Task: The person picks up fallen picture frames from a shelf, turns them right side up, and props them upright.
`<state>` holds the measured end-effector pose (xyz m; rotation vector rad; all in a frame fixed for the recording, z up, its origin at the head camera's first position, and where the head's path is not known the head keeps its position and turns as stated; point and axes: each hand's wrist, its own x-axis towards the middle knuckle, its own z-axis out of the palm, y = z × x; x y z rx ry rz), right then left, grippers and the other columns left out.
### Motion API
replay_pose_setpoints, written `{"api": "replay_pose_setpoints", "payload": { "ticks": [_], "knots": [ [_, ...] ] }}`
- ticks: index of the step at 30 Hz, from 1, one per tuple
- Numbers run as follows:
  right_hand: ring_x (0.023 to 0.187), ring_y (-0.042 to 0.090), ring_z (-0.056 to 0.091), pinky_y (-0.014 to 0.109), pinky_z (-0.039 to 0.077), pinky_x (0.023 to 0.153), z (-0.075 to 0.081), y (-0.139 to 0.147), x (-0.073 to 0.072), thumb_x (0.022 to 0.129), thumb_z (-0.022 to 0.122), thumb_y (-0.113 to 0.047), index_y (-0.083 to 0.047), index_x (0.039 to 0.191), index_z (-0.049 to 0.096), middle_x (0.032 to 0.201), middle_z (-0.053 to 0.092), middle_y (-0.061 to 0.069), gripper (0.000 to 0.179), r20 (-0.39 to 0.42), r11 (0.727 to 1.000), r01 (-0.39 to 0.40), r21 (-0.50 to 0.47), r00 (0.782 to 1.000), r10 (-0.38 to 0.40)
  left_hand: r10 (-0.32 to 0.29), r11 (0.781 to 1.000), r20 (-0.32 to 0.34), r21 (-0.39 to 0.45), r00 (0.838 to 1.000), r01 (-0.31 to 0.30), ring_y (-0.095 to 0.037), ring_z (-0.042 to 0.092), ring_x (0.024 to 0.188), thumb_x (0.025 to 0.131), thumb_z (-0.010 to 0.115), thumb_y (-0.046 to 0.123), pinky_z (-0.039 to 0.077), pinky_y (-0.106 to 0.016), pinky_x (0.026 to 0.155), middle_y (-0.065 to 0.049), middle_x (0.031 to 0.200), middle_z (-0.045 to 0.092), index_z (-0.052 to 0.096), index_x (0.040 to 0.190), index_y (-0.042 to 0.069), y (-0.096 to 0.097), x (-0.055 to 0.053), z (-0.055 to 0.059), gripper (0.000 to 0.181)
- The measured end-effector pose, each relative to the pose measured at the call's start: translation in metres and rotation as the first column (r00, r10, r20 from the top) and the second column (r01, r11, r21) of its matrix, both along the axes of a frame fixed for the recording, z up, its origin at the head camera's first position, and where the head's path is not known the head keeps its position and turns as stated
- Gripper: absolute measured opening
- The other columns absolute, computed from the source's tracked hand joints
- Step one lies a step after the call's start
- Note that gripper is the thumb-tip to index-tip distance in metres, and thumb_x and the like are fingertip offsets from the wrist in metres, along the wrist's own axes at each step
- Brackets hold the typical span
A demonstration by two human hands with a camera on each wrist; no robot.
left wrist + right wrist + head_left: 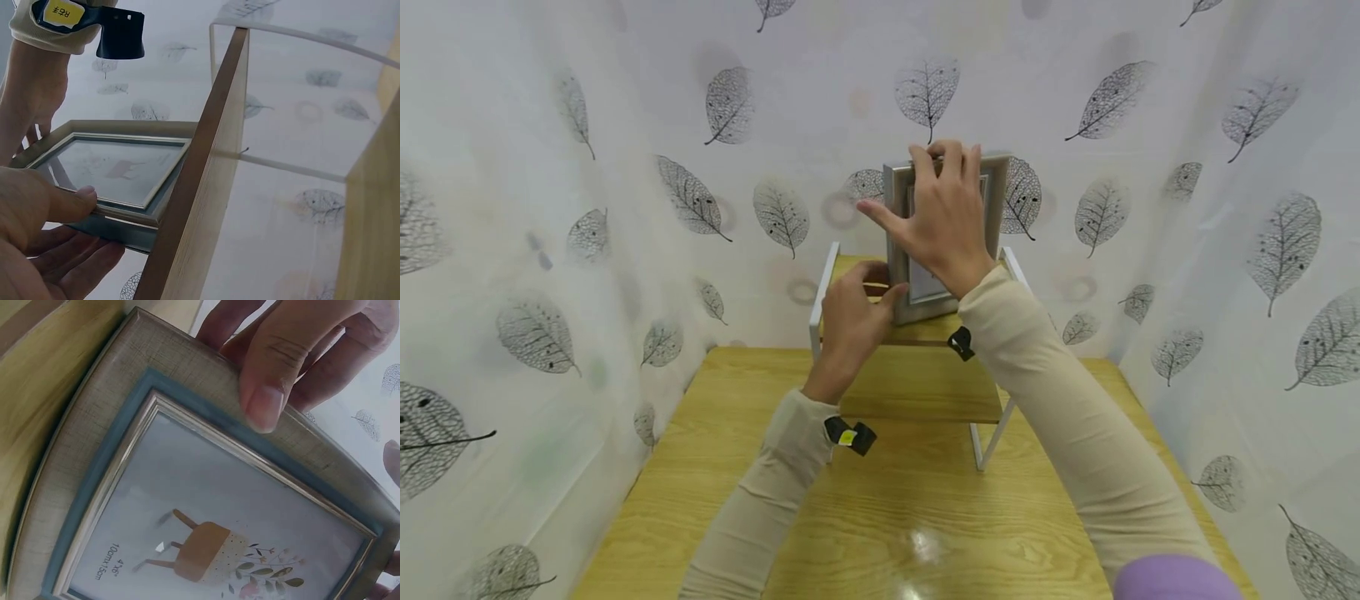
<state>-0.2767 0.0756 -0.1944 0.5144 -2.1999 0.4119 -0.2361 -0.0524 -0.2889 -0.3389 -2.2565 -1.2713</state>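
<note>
picture frame (922, 282): rectangular, brushed silvery-beige border, blue inset; near upright over the smooth wood-grain shelf (925, 335), contact unconfirmed. my left hand (853, 312) pinches its side, thumb in front; my right hand's (951, 212) fingers hook its top edge.

Two printed size lines can be read on the sheet (169, 459) behind the glass of the picture frame (159, 350), in the right wrist view: 4"x6" (118, 566) and 10cmx15cm (107, 561). They run sideways, down the picture (tilt your head to the right), side by side near the tips of the drawn legs (165, 540). In the left wrist view, a yellow label (61, 12) on a black wrist mount (122, 36) carries dark, upside-down characters, not surely legible. The head view shows another yellow label (847, 437), its marks too small to read.
</note>
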Motion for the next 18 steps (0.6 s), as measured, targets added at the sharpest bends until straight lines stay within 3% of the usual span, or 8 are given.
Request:
{"api": "replay_pose_setpoints", "payload": {
  "ticks": [5,12,18],
  "knots": [
    [0.131,0.04,0.04,0.047,0.006,0.124,-0.001,0.002,-0.001,0.084,0.069,-0.068,0.004,0.134,0.057,0.133,0.048,0.023,0.089,0.001,0.999,-0.049,-0.02,0.999,0.049,-0.004,1.0,-0.013,0.02,1.0,0.005,-0.02,0.073,0.092,0.089,0.081,0.022,0.06,-0.03,0.076,-0.01,0.106,0.075,0.07,0.114,0.002,0.002,0.002,-0.002,0.034],
    [0.13,0.037,0.039,0.043,0.034,0.112,-0.004,0.007,-0.002,0.087,0.071,-0.06,0.001,0.135,0.057,0.134,0.048,0.02,0.079,0.003,0.99,-0.125,-0.064,0.992,0.125,-0.015,0.999,-0.036,0.042,0.999,0.017,-0.02,0.073,0.088,0.088,0.082,0.022,0.06,-0.025,0.071,-0.011,0.1,0.075,0.069,0.111,0.001,0.004,0.003,-0.004,0.034],
    [0.13,0.035,0.041,0.041,0.036,0.112,-0.005,0.011,-0.003,0.092,0.071,-0.047,0.003,0.136,0.056,0.136,0.049,0.021,0.068,-0.012,0.977,-0.201,-0.069,0.98,0.201,-0.011,0.999,-0.051,0.052,0.999,0.014,-0.019,0.074,0.085,0.085,0.084,0.024,0.06,-0.027,0.072,-0.01,0.096,0.075,0.069,0.107,0.002,0.006,0.004,-0.005,0.034]
  ]
}}
